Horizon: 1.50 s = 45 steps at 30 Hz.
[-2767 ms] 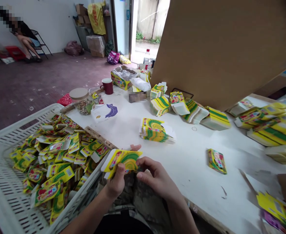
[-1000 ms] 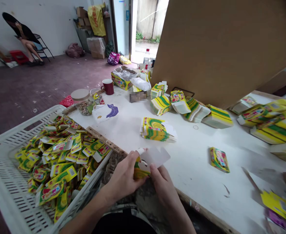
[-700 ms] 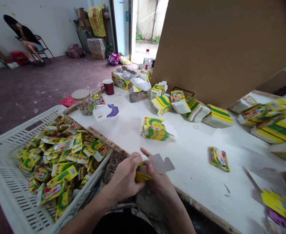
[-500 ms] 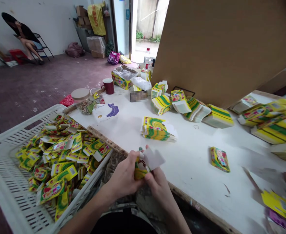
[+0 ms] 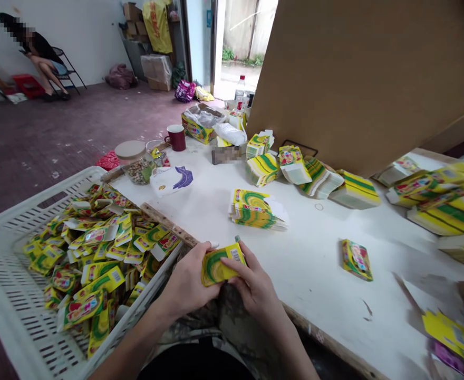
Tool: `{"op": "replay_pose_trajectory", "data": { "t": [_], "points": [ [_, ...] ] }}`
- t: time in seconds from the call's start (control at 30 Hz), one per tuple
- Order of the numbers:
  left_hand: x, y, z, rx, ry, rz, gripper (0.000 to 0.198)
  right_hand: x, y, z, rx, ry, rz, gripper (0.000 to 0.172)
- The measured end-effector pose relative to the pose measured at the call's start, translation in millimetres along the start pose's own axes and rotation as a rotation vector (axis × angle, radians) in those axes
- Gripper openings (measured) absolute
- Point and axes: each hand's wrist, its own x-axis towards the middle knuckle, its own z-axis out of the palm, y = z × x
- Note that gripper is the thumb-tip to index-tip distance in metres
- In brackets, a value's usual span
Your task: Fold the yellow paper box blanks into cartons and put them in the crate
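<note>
Between my two hands, close to the table's front edge, is a small yellow-and-green carton (image 5: 221, 264) with a barcode at its right end. Layered lines along its left side suggest more than one carton, but I cannot tell. My left hand (image 5: 190, 277) is closed around the left end. At the other end my right hand (image 5: 253, 277) grips it, fingers laid across the printed face. Just beyond them on the white table (image 5: 303, 253) lies a stack of flat printed cartons (image 5: 251, 206). One filled-looking carton (image 5: 356, 258) rests apart to the right.
A white plastic basket (image 5: 2, 232) heaped with small cartons stands at my left. More carton stacks (image 5: 315, 177) line the back below a large cardboard sheet (image 5: 354, 79). A maroon mug (image 5: 176, 138) and a jar stand back left. A person (image 5: 44, 58) sits far off.
The white flap that stuck out to the right is out of sight; the printed face with the barcode now shows. My right hand has shifted up onto the carton.
</note>
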Motion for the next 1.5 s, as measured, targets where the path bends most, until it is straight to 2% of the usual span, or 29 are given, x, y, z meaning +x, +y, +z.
{"op": "replay_pose_trajectory", "data": {
  "t": [0.07, 0.17, 0.23, 0.3, 0.4, 0.47, 0.57, 0.63, 0.67, 0.77, 0.93, 1.03, 1.1, 1.17, 1.23, 1.3, 1.37, 1.43, 1.5],
  "points": [
    [1.0, -0.4, -5.1, -0.020, -0.019, -0.012, 0.067, 1.2, -0.7, -10.4, 0.003, -0.050, 0.028, 0.029],
    [3.0, 2.8, -7.8, -0.018, -0.054, 0.010, 0.066, 3.5, -5.1, -20.9, 0.028, -0.125, 0.061, 0.024],
    [3.4, 6.5, -4.3, 0.018, -0.014, 0.040, 0.062, 4.1, -8.1, -17.5, 0.063, -0.056, 0.083, 0.025],
    [2.4, 9.7, 2.6, 0.028, 0.063, 0.051, 0.061, 4.0, -9.8, -7.1, 0.142, 0.076, 0.127, 0.038],
    [-1.0, 10.9, 11.2, -0.169, 0.151, -0.020, 0.066, 6.9, -7.8, 4.3, 0.270, 0.165, 0.160, 0.061],
    [-2.5, 7.7, 9.9, -0.472, 0.303, -0.113, 0.065, 14.6, -2.0, -1.2, 0.209, 0.192, 0.158, 0.063],
    [-1.7, -4.2, -3.4, -1.051, 0.748, -0.268, 0.051, 37.7, 15.6, -28.0, -0.117, 0.360, 0.187, 0.038],
    [-0.6, -14.2, -13.4, -1.375, 0.955, -0.420, 0.064, 57.6, 31.7, -47.8, -0.235, 0.470, 0.229, 0.031],
    [-0.4, -18.6, -16.6, -1.489, 0.987, -0.507, 0.071, 67.6, 40.0, -55.5, -0.281, 0.505, 0.252, 0.033],
    [-1.8, -24.6, -16.9, -1.596, 0.939, -0.666, 0.071, 91.8, 61.1, -66.5, -0.388, 0.511, 0.310, 0.029],
    [-0.5, -12.8, -2.4, -1.519, 0.728, -0.694, 0.039, 105.8, 71.0, -68.9, -0.465, 0.446, 0.331, 0.015],
    [2.1, -3.8, 7.9, -1.494, 0.577, -0.627, 0.033, 103.4, 60.2, -73.0, -0.454, 0.449, 0.329, 0.012],
    [2.9, 0.4, 17.0, -1.462, 0.429, -0.551, 0.038, 96.3, 46.0, -71.5, -0.415, 0.444, 0.317, 0.010],
    [3.7, 3.5, 27.5, -1.390, 0.310, -0.453, 0.049, 83.7, 27.8, -62.5, -0.357, 0.409, 0.294, 0.008],
    [6.0, 6.3, 36.8, -1.306, 0.227, -0.347, 0.057, 66.6, 8.5, -46.9, -0.260, 0.309, 0.275, 0.009],
    [9.8, 9.7, 42.3, -1.227, 0.209, -0.294, 0.053, 48.8, -7.9, -29.3, -0.057, 0.115, 0.282, 0.009],
    [13.6, 14.2, 42.1, -1.085, 0.257, -0.260, 0.048, 34.8, -18.7, -15.7, 0.156, -0.012, 0.334, 0.011],
    [15.8, 19.0, 37.6, -0.860, 0.301, -0.185, 0.045, 26.9, -23.1, -9.5, 0.335, -0.060, 0.402, 0.015],
    [15.9, 23.2, 32.8, -0.671, 0.269, -0.093, 0.045, 24.2, -23.0, -9.2, 0.444, -0.069, 0.446, 0.017]
  ]
}}
